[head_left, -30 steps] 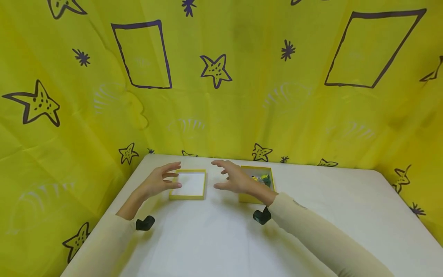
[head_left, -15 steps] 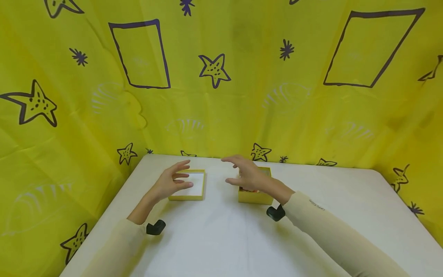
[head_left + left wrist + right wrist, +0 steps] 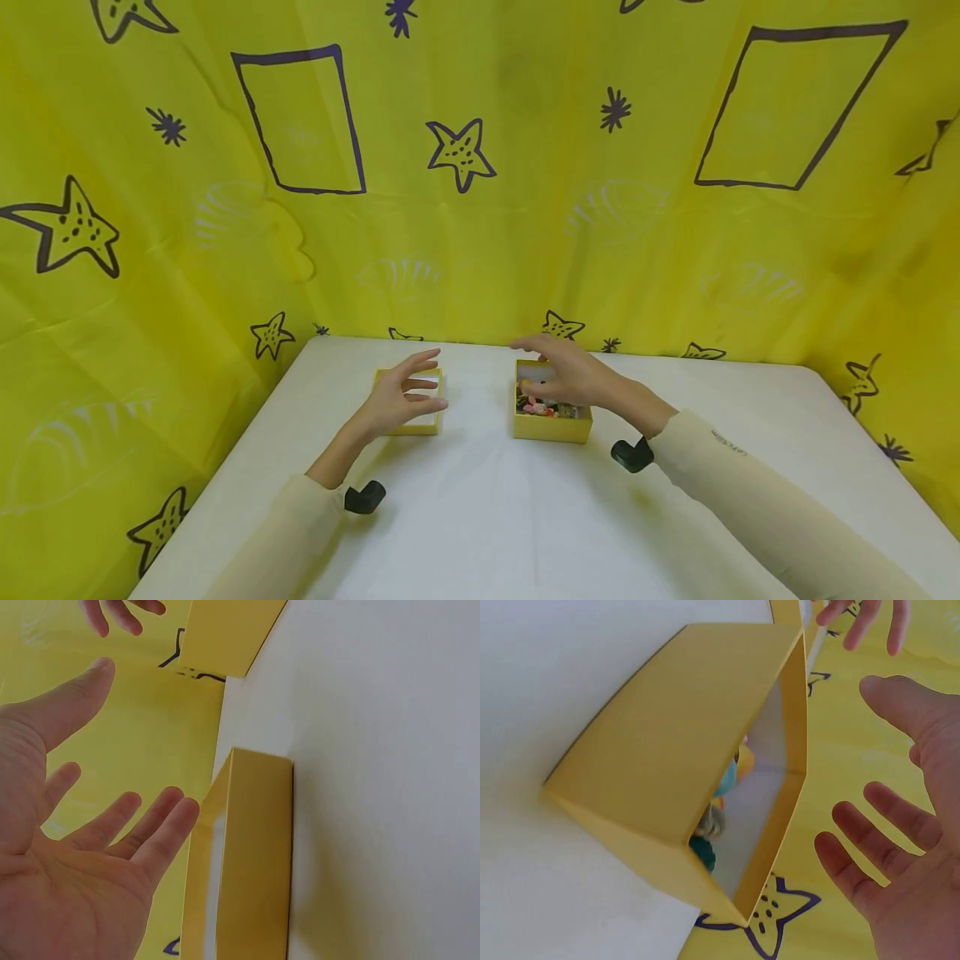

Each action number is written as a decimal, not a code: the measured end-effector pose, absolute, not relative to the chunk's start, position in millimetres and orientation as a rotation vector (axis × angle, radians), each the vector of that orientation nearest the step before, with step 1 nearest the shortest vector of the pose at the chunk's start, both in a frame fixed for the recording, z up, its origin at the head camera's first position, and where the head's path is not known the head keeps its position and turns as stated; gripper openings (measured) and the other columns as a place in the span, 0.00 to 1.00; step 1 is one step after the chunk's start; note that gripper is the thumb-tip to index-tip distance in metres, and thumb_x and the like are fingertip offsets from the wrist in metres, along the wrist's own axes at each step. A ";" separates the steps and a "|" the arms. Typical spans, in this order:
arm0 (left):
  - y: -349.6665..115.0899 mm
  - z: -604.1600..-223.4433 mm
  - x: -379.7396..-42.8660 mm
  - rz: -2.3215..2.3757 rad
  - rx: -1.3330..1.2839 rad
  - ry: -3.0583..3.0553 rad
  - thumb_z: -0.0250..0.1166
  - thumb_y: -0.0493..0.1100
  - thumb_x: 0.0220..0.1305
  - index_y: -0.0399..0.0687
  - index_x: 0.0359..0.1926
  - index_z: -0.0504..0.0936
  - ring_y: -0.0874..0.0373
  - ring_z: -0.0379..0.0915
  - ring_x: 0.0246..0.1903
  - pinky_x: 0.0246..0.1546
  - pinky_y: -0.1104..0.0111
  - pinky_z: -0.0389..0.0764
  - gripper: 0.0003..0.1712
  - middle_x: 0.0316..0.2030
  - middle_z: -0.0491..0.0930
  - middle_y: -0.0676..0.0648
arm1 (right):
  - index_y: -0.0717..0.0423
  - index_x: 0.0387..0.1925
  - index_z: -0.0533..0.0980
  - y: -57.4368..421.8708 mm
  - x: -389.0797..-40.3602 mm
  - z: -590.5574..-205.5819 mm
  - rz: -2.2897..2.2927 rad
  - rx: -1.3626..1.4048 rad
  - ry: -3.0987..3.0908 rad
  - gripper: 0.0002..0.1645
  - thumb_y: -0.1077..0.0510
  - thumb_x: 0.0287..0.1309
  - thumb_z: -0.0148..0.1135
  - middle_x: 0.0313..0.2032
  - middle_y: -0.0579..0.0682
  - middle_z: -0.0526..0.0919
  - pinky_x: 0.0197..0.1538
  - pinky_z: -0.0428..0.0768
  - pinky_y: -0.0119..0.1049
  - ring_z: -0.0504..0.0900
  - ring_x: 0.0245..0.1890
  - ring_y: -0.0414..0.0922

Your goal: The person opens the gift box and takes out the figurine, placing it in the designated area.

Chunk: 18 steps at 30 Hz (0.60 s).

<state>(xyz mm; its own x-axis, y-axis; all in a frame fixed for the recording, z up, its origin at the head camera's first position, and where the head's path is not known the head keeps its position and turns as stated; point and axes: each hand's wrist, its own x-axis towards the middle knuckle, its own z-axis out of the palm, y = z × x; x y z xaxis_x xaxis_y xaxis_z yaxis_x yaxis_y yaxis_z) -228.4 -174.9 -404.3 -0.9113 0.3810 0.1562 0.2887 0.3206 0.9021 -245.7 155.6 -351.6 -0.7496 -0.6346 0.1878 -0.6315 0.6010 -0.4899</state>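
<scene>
A shallow yellow box lid (image 3: 438,400) with a white inside lies on the left of the table. Above it hovers the left hand (image 3: 397,400), fingers spread and palm facing inward, holding nothing. To the right stands a deeper yellow box (image 3: 551,428) with several small colourful figurines (image 3: 538,407) in it, one pink. The right hand (image 3: 573,375) hangs over that box with fingers extended and thumb apart, gripping nothing. In the right wrist view, the box's figurines (image 3: 724,780) show blue, orange, grey and green parts, partly hidden by its wall.
A white-covered table (image 3: 480,517) carries both box parts near its back edge. Behind and at the sides hangs a yellow curtain (image 3: 525,242) printed with stars and shells. A dark wrist mount (image 3: 365,497) sits under the left wrist, another dark mount (image 3: 632,456) under the right.
Both hands have moved to the right, the left one further over the lid. The right hand has passed across the deeper box, uncovering the figurines near its front. Lid and box stay put.
</scene>
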 end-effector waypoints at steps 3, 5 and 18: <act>-166.5 -404.8 -228.3 1.702 0.629 2.427 0.77 0.38 0.60 0.56 0.77 0.64 0.35 0.73 0.62 0.59 0.52 0.81 0.48 0.72 0.64 0.31 | 0.56 0.71 0.69 163.4 -246.9 -350.0 -0.814 -1.085 2.807 0.38 0.55 0.63 0.73 0.65 0.57 0.76 0.57 0.82 0.54 0.80 0.55 0.57; -160.6 -406.1 -228.6 1.705 0.625 2.405 0.77 0.38 0.60 0.58 0.77 0.63 0.35 0.74 0.62 0.59 0.51 0.81 0.49 0.72 0.64 0.32 | 0.57 0.71 0.69 167.7 -247.2 -347.8 -0.791 -1.078 2.803 0.39 0.55 0.62 0.74 0.65 0.57 0.76 0.58 0.81 0.53 0.80 0.56 0.57; -122.5 -416.5 -232.1 1.654 0.641 2.351 0.78 0.43 0.60 0.64 0.77 0.63 0.41 0.78 0.58 0.48 0.58 0.87 0.48 0.70 0.66 0.34 | 0.58 0.68 0.72 188.3 -254.8 -348.0 -0.721 -1.069 2.750 0.35 0.59 0.61 0.74 0.58 0.61 0.80 0.51 0.85 0.52 0.82 0.48 0.61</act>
